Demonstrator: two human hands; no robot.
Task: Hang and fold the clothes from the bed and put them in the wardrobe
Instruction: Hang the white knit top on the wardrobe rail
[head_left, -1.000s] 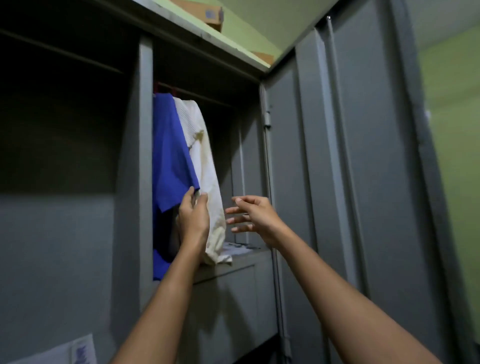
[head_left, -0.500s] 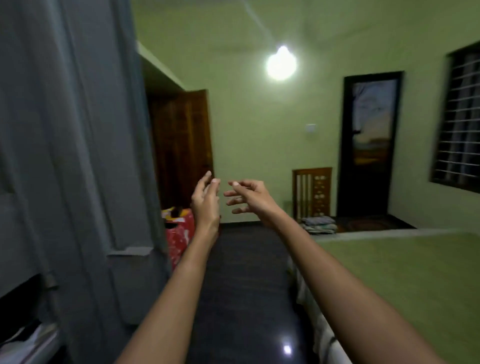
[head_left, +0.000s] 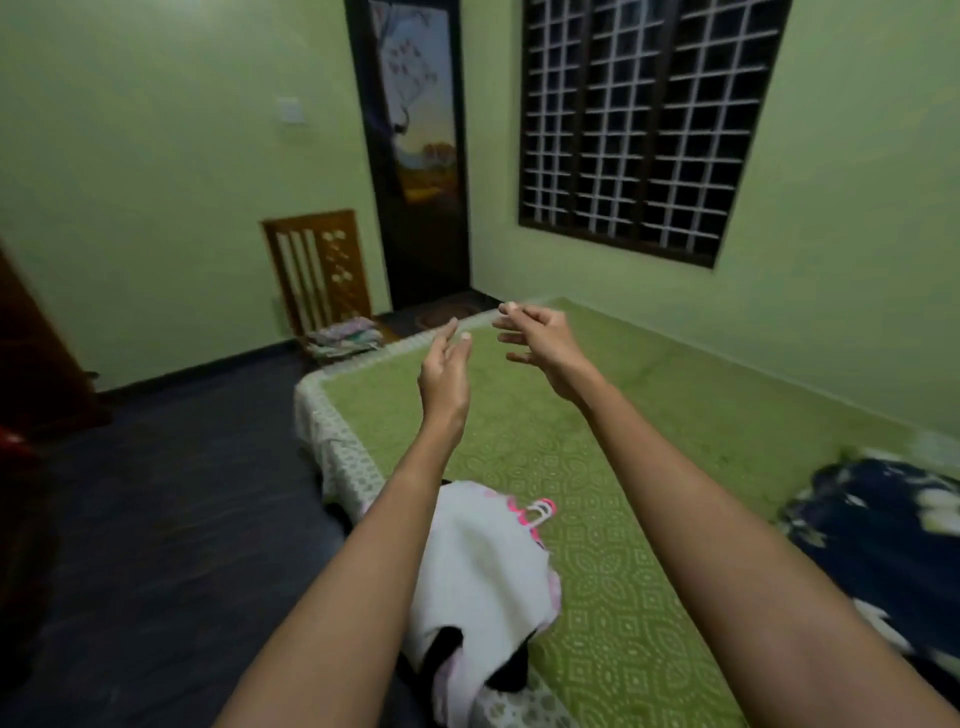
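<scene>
The left hand (head_left: 444, 371) and right hand (head_left: 540, 348) are held empty above the bed (head_left: 597, 467), fingers relaxed, the right's spread apart. A white garment (head_left: 483, 566) is draped over the bed's left edge, a pink hanger (head_left: 540, 512) just beside it.

No readable text, label, brand, number or sign showed anywhere in view.

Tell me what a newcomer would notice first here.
Two bare forearms reach forward, the left hand and right hand open and empty above the green bed. A white garment with a pink hanger lies at the bed's near edge; a dark blue cloth sits at its right.
</scene>
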